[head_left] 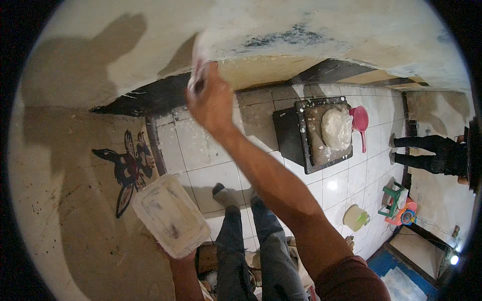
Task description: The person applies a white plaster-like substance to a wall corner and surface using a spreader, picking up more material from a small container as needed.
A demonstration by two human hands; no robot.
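My right hand (pixel 211 98) is raised against the pale, patchy wall (pixel 236 22), gripping a blurred flat tool (pixel 200 50) smeared with white, likely a scraper. A dark band and a yellowish strip run along the lower wall behind it. At the lower left my left hand (pixel 178 256) holds a shallow rectangular translucent container (pixel 172 215) coated with pale residue; most of that hand's fingers are hidden under it.
A black box (pixel 286 135) on the white tiled floor (pixel 201 150) carries a white bag (pixel 335 128) and pink dipper (pixel 359 118). At right are a pale bucket (pixel 354 216), green stool (pixel 394 198) and dark-clothed person (pixel 434 153). A dark painted figure (pixel 125 165) marks the left wall.
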